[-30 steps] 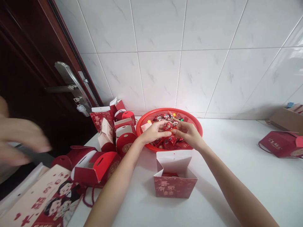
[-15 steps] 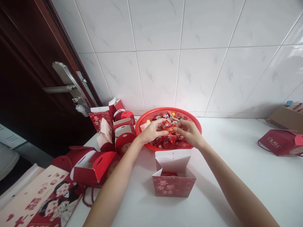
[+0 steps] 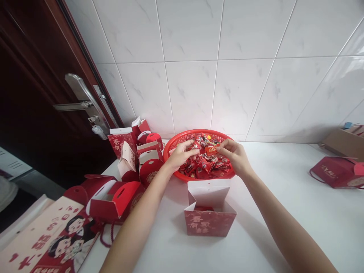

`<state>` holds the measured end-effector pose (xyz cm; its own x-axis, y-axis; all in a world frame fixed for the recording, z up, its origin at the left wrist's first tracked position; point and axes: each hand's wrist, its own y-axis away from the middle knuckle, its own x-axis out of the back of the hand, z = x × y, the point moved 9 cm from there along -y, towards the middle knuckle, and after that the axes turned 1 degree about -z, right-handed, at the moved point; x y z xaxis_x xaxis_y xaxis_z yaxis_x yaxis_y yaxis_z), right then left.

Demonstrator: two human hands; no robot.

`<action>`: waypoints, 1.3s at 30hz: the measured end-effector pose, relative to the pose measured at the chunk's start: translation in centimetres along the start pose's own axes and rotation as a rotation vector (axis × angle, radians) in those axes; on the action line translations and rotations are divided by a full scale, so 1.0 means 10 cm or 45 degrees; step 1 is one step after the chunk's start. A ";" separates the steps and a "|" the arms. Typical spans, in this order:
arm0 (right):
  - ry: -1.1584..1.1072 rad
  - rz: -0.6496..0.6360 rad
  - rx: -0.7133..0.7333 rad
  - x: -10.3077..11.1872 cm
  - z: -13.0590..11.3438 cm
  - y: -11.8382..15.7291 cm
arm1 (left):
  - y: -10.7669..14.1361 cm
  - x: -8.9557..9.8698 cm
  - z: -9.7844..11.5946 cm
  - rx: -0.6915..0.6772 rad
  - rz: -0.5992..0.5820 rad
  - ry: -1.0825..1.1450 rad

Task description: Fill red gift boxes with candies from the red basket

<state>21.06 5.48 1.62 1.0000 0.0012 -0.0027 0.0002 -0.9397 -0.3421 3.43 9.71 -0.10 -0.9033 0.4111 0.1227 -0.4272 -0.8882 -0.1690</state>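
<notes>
My left hand (image 3: 180,155) is over the left side of a red plastic basket (image 3: 170,146), thumb and fingers closed around a red wrapped candy (image 3: 195,145). Across from it, my right hand (image 3: 234,154) pinches an orange-red wrapped candy (image 3: 211,149) between thumb and fingertips. Many wrapped candies (image 3: 204,165), mostly red, fill the basket below both hands. In front of the basket stands an open dark red gift box (image 3: 210,223) with its white-lined flap up. Something red lies inside that box, too hidden to name.
Several red gift boxes (image 3: 150,170) crowd the left side, some open. A printed paper bag (image 3: 54,235) lies at the lower left. At the right are a closed red box (image 3: 331,171) and a cardboard carton (image 3: 344,142). A tiled wall and a dark door stand behind.
My hands have moved apart over the basket. The right hand has drawn the orange-red candy slightly up and right, away from the left hand. The open box stays put.
</notes>
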 end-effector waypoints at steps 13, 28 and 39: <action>0.002 -0.022 -0.044 -0.03 0.05 0.00 | 0.04 -0.16 0.07 -0.011 -0.141 -0.350; -0.047 -0.124 0.022 -0.16 -0.14 0.08 | 0.24 -0.20 0.45 -0.147 -0.108 -0.539; -0.035 -0.086 0.117 -0.17 -0.31 0.14 | 0.25 -0.31 0.52 -0.141 -0.133 -0.146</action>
<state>19.40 3.07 4.08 0.9973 0.0738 -0.0025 0.0657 -0.9019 -0.4269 5.34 5.19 4.21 -0.8459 0.4685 0.2549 -0.5261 -0.8112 -0.2551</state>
